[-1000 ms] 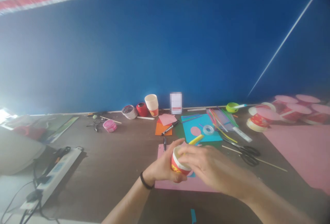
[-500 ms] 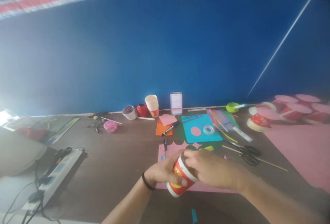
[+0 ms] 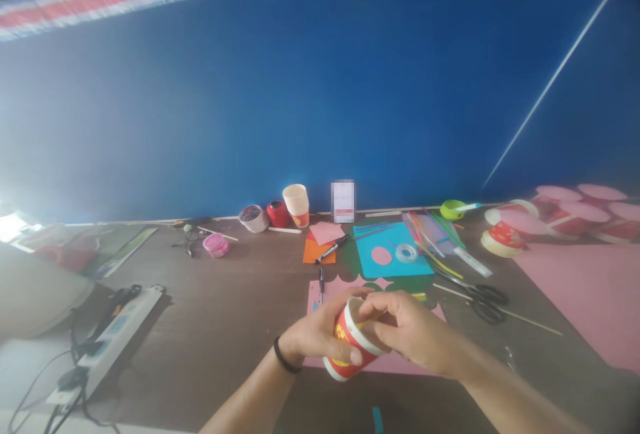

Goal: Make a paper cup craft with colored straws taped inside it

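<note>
- The red cup (image 3: 353, 333) is held above the bench (image 3: 225, 327), over the near-left part of a cut pink sheet (image 3: 407, 362), its open mouth tilted up toward the right hand (image 3: 425, 334) and its base toward the bench's near edge.
- The left hand (image 3: 313, 335) is clamped around the red cup: its thumb lies across the near side of the wall, below the rim, and its other fingers wrap the far side.
- The right hand has its fingers bent over the rim, the tips reaching into the mouth. They are hidden inside, so I cannot tell whether they are together or pinch anything.
- A yellow strip (image 3: 419, 297) shows just beyond the right hand; whether it is held is unclear.
- A black pen (image 3: 321, 281) lies at the pink sheet's far-left corner, beyond the left hand.
- Farther back, a blue sheet (image 3: 373, 269) carries a pink disc (image 3: 381, 256) and a tape roll (image 3: 406, 253).
- Black-handled scissors (image 3: 487, 304) lie right of the pink sheet, near a thin stick (image 3: 533, 321).
- Along the bench's back edge stand stacked cups (image 3: 297, 204), beside a red spool (image 3: 277, 213), and a green bowl (image 3: 451, 209) farther right.
- Toward the back-right corner, red cups with pink discs (image 3: 505, 237) form a cluster.
- A power strip (image 3: 117, 334) lies toward the bench's left end.
</note>
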`<state>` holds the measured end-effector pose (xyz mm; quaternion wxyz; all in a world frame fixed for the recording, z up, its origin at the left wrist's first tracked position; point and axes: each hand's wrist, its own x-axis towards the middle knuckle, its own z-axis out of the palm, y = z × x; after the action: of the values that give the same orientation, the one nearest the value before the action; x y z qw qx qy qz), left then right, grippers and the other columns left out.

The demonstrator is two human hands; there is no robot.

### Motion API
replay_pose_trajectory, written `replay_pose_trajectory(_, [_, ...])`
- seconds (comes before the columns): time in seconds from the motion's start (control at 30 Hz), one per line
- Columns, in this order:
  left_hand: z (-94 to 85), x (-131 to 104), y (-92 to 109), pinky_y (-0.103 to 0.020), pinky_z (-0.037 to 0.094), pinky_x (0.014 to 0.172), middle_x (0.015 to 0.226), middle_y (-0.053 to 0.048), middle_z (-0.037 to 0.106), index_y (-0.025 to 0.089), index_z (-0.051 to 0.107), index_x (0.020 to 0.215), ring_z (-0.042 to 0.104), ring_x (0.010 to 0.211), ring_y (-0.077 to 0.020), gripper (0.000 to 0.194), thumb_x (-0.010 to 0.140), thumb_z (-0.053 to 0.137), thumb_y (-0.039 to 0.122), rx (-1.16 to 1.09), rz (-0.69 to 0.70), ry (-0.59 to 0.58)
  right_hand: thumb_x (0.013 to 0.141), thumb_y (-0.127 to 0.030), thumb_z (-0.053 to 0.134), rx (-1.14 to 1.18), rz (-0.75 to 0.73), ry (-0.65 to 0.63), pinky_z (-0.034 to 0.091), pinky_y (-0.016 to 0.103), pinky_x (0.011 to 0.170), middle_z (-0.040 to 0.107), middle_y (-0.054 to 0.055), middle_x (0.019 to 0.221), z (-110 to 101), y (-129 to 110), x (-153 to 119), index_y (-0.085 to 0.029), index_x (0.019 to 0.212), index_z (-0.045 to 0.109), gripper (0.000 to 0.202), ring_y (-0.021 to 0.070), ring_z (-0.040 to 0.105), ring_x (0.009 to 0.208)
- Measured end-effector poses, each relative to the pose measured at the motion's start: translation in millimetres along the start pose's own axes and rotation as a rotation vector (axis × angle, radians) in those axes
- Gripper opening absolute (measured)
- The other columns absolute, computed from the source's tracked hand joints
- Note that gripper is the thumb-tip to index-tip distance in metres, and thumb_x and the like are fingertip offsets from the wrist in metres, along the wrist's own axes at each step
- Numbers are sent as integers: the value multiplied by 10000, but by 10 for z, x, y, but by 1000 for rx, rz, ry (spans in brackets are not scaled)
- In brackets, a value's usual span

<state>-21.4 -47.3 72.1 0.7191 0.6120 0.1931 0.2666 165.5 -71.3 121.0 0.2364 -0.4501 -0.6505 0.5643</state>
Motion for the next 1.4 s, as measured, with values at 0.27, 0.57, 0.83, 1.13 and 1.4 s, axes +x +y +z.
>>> replay_pose_trajectory(0.27, [80,21,125,-478,396,918,1237,-154,512,165,411,1295,517,1093,-320,845,590,757,475,69,15,-31,801,-233,534,-50,-94,-76,335,190,530,551,-40,682,31,-121,-72,-167,621,580,197,93,477,626])
replay_pose_trajectory(0.57, [142,25,115,-477,385,932,1231,-159,516,157,443,1270,508,1111,-325,819,582,769,460,65,42,-27,800,-192,524,-28,-44,-64,376,178,539,606,-29,790,72,-84,-110,-188,764,612,95,95,515,655])
replay_pose_trajectory(0.83, [95,8,101,-490,361,957,1267,-155,492,174,460,1256,485,1135,-345,934,438,856,391,28,53,8,807,-141,505,-128,-79,49,409,203,609,629,-36,834,93,-180,-171,-212,733,607,145,105,562,720])
replay_pose_trajectory(1.13, [82,-6,74,-507,338,974,1226,-143,533,203,393,1310,490,1138,-330,930,509,833,371,69,32,4,841,-133,461,-220,-109,22,340,197,527,580,-54,682,85,-197,-182,-194,651,555,220,82,489,611])
replay_pose_trajectory(1.4, [45,-16,47,-512,335,981,1199,-126,557,232,404,1306,472,1160,-348,997,429,870,323,70,49,-29,825,-134,456,-48,-75,-22,319,179,515,554,-46,695,100,-195,-181,-182,711,561,163,69,441,593])
